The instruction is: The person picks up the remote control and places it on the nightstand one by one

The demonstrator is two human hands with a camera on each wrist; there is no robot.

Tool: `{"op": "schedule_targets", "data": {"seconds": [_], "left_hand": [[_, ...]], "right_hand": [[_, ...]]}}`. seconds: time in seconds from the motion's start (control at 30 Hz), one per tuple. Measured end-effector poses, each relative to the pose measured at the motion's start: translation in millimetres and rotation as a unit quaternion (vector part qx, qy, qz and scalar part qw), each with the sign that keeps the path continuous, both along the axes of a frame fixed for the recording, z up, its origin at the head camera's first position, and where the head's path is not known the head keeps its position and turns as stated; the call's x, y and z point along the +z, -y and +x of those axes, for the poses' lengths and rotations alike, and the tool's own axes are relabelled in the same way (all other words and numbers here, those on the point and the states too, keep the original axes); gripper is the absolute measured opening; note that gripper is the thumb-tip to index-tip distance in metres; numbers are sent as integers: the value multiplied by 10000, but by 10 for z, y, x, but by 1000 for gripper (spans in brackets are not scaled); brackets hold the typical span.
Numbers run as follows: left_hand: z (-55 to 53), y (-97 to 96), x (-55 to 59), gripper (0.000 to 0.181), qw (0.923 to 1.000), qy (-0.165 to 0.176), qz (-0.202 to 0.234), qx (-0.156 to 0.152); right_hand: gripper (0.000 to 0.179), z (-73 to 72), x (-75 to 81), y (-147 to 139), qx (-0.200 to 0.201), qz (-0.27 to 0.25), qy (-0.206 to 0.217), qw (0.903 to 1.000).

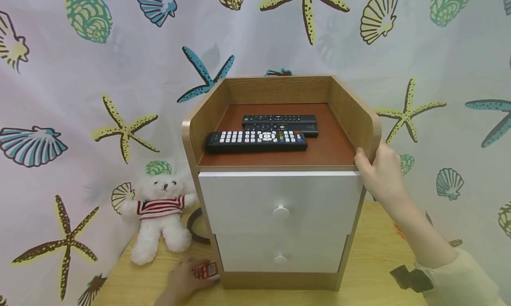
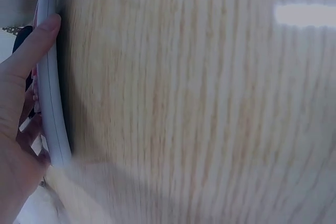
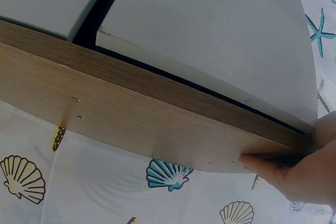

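Observation:
My left hand [image 1: 185,277] is low beside the cabinet's left front corner and holds a slim white device with a red, button-like face [image 1: 206,270]. In the left wrist view its pale, slightly curved edge [image 2: 52,87] stands on end against the wood tabletop, thumb near one end and fingers behind. My right hand [image 1: 385,173] grips the top front of the right side panel of a small wooden cabinet [image 1: 279,279], thumb on the inner side. The cabinet has two white drawers, the upper drawer [image 1: 247,208] and the lower drawer [image 1: 247,250], each with a round knob.
Three black remote controls lie on the cabinet's recessed top, the front remote [image 1: 255,142] having white keys. A white teddy bear [image 1: 161,217] in a striped shirt sits left, near a dark ring-shaped band [image 1: 195,226]. Behind hangs a seashell-print curtain [image 1: 255,31].

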State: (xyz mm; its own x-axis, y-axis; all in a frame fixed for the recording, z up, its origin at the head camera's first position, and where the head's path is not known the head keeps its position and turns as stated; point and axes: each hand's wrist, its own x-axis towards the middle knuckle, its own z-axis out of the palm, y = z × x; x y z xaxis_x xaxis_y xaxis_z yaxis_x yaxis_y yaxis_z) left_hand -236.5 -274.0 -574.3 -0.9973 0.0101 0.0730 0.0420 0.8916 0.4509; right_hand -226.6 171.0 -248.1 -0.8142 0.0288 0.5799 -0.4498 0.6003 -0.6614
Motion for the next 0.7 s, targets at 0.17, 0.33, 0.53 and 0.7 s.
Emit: {"op": "schedule_targets", "data": {"seconds": [0.17, 0.33, 0.53, 0.7], "left_hand": [[-18, 98, -82, 69, 9997, 54, 229, 36], [60, 186, 12, 69, 9960, 367, 789, 209], [228, 233, 284, 64, 9910, 371, 1274, 200], [374, 237, 490, 67, 9846, 553, 1584, 483]], "right_hand": [[37, -5, 7, 0, 19, -18, 50, 10000], [37, -12, 0, 4, 25, -40, -10, 10000], [35, -2, 7, 14, -52, -72, -197, 9998], [36, -16, 1, 4, -19, -42, -186, 9998]]}}
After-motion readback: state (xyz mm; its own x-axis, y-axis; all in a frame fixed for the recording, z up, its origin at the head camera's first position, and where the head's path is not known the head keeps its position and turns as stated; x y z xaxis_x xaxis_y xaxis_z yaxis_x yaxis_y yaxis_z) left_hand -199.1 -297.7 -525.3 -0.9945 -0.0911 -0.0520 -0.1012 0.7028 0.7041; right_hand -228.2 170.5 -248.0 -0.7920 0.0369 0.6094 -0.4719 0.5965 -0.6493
